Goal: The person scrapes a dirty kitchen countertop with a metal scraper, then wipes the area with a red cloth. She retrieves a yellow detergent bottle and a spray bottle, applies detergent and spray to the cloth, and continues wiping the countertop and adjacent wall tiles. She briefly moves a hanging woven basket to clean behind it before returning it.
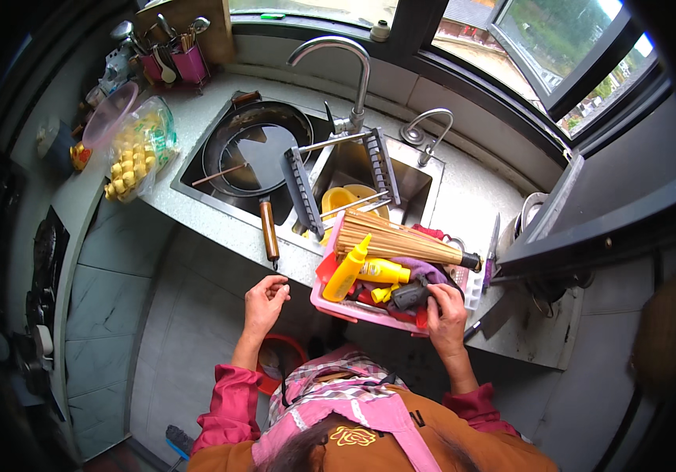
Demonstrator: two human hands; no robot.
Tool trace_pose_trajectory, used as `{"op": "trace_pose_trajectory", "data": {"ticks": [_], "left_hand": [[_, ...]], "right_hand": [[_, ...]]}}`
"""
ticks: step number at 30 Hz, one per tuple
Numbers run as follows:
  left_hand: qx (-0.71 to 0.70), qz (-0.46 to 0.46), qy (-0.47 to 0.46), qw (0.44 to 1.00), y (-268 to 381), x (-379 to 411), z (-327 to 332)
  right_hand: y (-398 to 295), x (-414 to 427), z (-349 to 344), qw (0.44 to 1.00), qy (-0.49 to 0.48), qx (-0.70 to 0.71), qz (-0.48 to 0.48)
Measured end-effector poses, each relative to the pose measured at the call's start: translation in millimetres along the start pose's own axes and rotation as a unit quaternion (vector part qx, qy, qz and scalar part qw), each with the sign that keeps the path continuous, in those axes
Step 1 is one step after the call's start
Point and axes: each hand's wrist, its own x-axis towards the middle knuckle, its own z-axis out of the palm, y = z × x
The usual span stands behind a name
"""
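My right hand [447,312] is at the right front corner of a pink plastic basket [317,295], its fingertips against a black plastic item [410,295] that they seem to grip. The basket overhangs the counter's front edge. In it lie a yellow squeeze bottle [344,271] with a pointed nozzle, a second yellow bottle [382,271], a purple cloth [423,270] and a bamboo whisk brush [397,239] across the back. My left hand [264,304] hovers left of the basket, fingers curled in and thumb near the index finger, with nothing visible in it.
Behind the basket, a dish rack [302,192] stands across the sink [417,192], under a tall faucet [364,76]. A wok [258,147] with water sits left, its handle jutting forward. Knives [491,248] lie right, near an open cabinet door [603,215]. A red bucket [291,348] is below.
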Motion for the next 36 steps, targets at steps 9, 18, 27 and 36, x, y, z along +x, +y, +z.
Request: {"op": "trace_pose_trajectory", "data": {"ticks": [9, 18, 27, 36], "left_hand": [[0.051, -0.161, 0.1, 0.98, -27, 54, -13], [-0.081, -0.247, 0.001, 0.966, -34, 109, -2], [0.103, -0.245, -0.068, 0.962, -16, 137, -66], [0.585, 0.165, 0.096, 0.788, -21, 277, -191]], "right_hand": [[-10, 43, 15, 0.997, 0.043, 0.039, -0.042], [-17, 64, 16, 0.995, 0.036, 0.095, -0.021], [-65, 85, 30, 0.99, 0.044, 0.115, -0.062], [-181, 109, 212, 0.981, -0.173, 0.091, -0.022]]}}
